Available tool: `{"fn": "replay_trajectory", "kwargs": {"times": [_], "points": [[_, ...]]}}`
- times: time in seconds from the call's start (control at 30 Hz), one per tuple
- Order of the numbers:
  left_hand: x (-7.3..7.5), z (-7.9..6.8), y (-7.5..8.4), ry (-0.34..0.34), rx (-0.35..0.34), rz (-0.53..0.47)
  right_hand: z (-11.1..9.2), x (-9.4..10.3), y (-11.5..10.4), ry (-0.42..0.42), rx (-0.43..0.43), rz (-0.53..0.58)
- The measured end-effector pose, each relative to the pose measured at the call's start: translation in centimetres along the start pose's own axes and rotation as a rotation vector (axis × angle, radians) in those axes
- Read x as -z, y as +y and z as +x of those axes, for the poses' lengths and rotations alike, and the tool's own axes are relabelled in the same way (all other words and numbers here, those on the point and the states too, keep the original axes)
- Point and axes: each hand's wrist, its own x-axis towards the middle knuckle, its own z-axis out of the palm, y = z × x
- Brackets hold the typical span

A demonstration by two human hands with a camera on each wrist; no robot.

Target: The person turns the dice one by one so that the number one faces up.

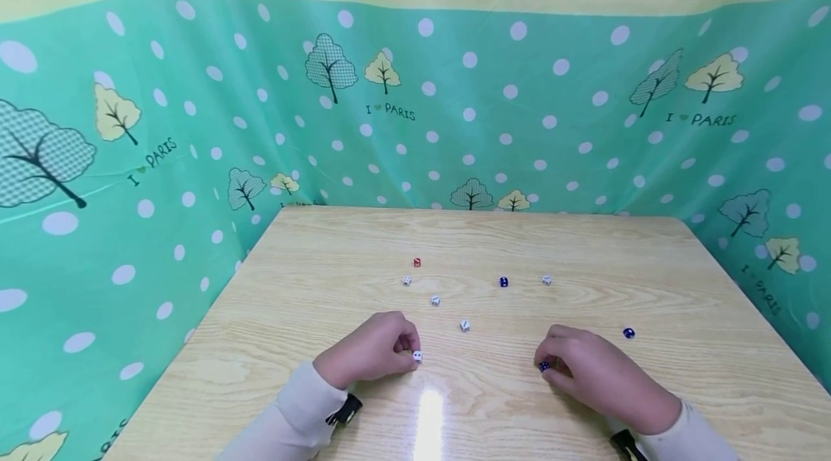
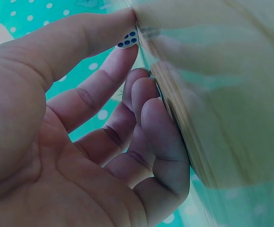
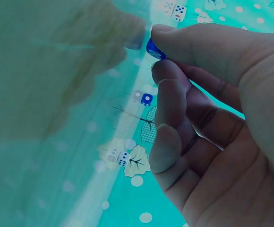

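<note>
My left hand (image 1: 375,351) pinches a white die (image 1: 418,356) between thumb and index finger at the tabletop; in the left wrist view that white die (image 2: 128,39) shows blue pips. Farther right, my right hand (image 1: 594,371) pinches a dark blue die (image 1: 544,367), whose blue side (image 3: 155,49) peeks out beneath the thumb in the right wrist view. Between the hands and a bit farther back sits a white die (image 1: 464,326). Beyond the right hand lies another dark blue die (image 1: 629,332). The other fingers of both hands curl loosely against the table.
Farther back on the wooden table (image 1: 337,244) are a red die (image 1: 418,262), a white die (image 1: 407,281), another white die (image 1: 436,300), a blue die (image 1: 503,281) and a white die (image 1: 547,280). A green dotted curtain (image 1: 467,86) surrounds the table's back and sides.
</note>
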Motion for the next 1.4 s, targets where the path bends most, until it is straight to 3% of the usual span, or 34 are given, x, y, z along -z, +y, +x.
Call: {"fn": "replay_trajectory", "kwargs": {"times": [0.43,0.9,1.4], "points": [[0.0,0.0,0.1,-0.009,0.004,-0.002,-0.2,1.1,0.1,0.026,-0.031,0.081],[0.0,0.0,0.1,-0.002,-0.001,0.009,-0.1,0.7,1.2,-0.076,-0.091,0.193],[0.0,0.0,0.2,-0.003,-0.001,0.015,-0.1,0.2,1.7,-0.081,-0.090,0.193]]}}
